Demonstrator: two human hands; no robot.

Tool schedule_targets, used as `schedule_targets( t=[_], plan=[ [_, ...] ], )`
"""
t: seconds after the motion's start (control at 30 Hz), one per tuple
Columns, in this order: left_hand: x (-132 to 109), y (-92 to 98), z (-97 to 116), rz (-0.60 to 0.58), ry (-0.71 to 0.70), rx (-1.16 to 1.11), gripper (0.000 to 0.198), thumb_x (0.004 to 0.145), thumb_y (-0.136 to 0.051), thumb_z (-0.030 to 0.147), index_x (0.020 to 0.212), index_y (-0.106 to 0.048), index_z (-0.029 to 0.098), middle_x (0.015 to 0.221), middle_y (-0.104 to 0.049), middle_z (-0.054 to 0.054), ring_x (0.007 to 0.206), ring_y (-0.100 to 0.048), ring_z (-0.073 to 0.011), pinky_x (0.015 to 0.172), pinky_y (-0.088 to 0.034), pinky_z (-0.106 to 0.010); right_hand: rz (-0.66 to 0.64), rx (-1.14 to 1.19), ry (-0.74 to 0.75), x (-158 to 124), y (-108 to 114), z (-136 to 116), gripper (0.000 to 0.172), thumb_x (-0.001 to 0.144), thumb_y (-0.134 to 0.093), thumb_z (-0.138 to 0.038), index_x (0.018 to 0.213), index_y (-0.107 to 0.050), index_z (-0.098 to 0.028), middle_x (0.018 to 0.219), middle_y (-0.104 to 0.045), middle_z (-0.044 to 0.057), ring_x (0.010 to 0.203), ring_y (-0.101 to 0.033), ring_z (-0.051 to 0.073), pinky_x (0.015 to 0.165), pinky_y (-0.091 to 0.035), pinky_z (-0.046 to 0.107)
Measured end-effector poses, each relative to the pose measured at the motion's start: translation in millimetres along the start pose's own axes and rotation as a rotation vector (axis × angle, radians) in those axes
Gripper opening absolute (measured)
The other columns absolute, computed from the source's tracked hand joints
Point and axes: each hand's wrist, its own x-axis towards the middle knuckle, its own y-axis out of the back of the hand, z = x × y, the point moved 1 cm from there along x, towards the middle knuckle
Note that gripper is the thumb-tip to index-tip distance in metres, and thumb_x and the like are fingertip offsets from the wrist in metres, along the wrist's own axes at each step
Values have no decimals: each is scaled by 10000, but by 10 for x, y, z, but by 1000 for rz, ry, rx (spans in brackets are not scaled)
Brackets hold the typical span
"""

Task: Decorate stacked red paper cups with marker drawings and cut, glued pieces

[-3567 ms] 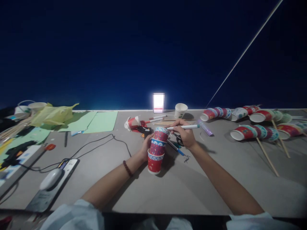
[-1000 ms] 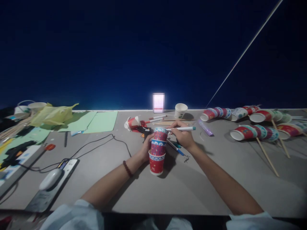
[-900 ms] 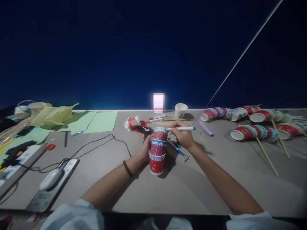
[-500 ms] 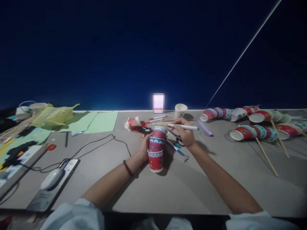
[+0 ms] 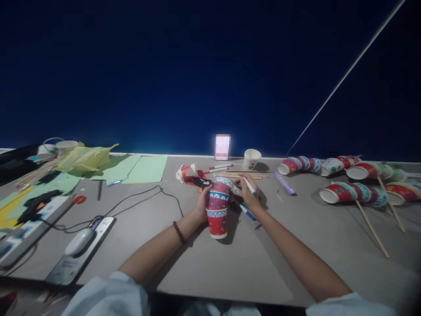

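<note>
My left hand (image 5: pixel 203 205) is wrapped round the far side of a joined row of red, purple and blue patterned paper cups (image 5: pixel 217 223), which slants on the table toward me. In my right hand (image 5: pixel 250 196) is a white marker (image 5: pixel 249 186) with a teal end, held like a pen just right of the cups' far end. Its tip is too small to make out. Between the hands, partly hidden, lies a blue and white marker (image 5: pixel 245 210). Beyond my left hand are a cut red paper cup (image 5: pixel 188 172) and black paper pieces (image 5: pixel 201 182).
Several finished cup rows (image 5: pixel 344 193), some on sticks, lie at the right. A white paper cup (image 5: pixel 252 158) stands at the back beside a lit phone (image 5: pixel 222 147). Green paper (image 5: pixel 148 169), a cable, a power strip (image 5: pixel 42 226) and a phone with a white case on it (image 5: pixel 80 250) occupy the left.
My right hand has turned the marker from lying sideways to a steeper, pen-like hold beside the cups. My left hand keeps its grip. The whole view has shifted slightly.
</note>
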Motion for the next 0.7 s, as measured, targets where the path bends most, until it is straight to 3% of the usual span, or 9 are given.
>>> schedule_targets(
  t=[0.2, 0.5, 0.7],
  plan=[
    [3, 10, 6, -32, 9, 13, 557, 829, -484, 482, 1091, -613, 8, 969, -703, -203, 797, -682, -260, 721, -510, -342, -45, 83, -97, 26, -25, 39, 369, 858, -457, -502, 1000, -582, -185, 767, -642, 27, 717, -631, 162, 695, -530, 291],
    [13, 26, -11, -51, 77, 64, 515, 798, -520, 465, 1022, -639, 16, 886, -714, -184, 758, -681, -250, 750, -489, -336, 2, 80, -56, -11, 13, -48, 326, 854, -449, -454, 919, -589, -167, 632, -598, -3, 575, -565, 146, 568, -475, 258],
    [57, 123, -31, -56, 133, 59, 518, 802, -510, 460, 1038, -629, 13, 864, -715, -173, 733, -683, -256, 736, -491, -345, -16, -49, -65, -9, 235, -119, 343, 876, -395, -485, 958, -579, -206, 663, -613, -4, 547, -551, 148, 524, -448, 250]
  ],
)
